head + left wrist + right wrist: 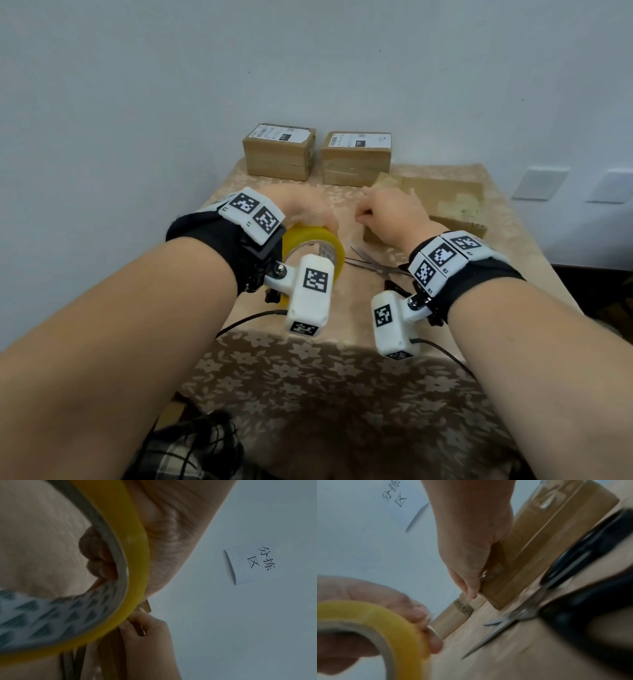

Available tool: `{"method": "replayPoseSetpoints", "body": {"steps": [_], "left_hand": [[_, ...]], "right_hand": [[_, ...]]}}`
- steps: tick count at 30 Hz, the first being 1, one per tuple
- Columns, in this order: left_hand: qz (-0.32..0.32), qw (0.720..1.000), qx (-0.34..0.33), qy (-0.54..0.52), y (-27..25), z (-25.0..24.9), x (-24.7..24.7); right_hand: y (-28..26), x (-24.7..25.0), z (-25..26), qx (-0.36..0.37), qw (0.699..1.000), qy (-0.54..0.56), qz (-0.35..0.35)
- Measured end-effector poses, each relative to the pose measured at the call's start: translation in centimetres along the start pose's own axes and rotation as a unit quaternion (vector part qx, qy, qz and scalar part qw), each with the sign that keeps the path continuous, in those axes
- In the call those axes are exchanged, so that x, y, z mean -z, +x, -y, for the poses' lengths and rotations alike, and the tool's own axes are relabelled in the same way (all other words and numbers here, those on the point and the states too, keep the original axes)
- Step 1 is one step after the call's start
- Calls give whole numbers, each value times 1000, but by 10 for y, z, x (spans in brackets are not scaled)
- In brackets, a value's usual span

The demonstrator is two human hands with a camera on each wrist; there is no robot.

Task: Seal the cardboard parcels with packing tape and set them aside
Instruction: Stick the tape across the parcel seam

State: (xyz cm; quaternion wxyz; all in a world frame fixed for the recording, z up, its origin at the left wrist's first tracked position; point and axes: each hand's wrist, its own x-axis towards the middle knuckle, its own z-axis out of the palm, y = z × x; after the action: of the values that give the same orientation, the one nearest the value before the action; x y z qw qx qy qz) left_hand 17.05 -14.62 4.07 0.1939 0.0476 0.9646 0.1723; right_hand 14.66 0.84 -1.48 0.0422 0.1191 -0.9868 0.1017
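Note:
My left hand [308,212] grips a yellow roll of packing tape [318,240], held on edge just above the table. Its fingers [96,555] hook inside the roll's core [120,563]. My right hand [383,212] sits just right of the roll with fingers curled, and seems to pinch the tape's loose end; a shiny glint [483,574] shows at its fingers. A flat cardboard parcel [452,202] lies right behind that hand. Two taped, labelled boxes [279,150] [356,157] stand at the table's far edge.
Black-handled scissors [373,265] lie on the flowered tablecloth [308,359] between my wrists, blades pointing left. A paper sign [252,563] hangs on the wall behind. Wall sockets [539,183] are at the right. The table's near edge drops to my lap.

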Motion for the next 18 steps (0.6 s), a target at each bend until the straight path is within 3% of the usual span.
{"method": "replayPoseSetpoints", "body": {"steps": [2,5,9,14,18], "left_hand": [[-27,999,-2,22,-4,3,2],[-81,996,-13,-45,-6,4,2],[-135,985,-59,-91,-5,0,-1],[-213,969,-112,-62,-8,0,-13],[-240,955,-140,-104,-7,13,-20]], "right_hand": [[-3,1,-7,22,1000,-9,14],[-17,5,-12,70,997,23,14],[-35,15,-17,69,994,84,-13],[-45,3,-25,25,997,-64,-19],[-46,7,-24,30,999,-36,-16]]}}
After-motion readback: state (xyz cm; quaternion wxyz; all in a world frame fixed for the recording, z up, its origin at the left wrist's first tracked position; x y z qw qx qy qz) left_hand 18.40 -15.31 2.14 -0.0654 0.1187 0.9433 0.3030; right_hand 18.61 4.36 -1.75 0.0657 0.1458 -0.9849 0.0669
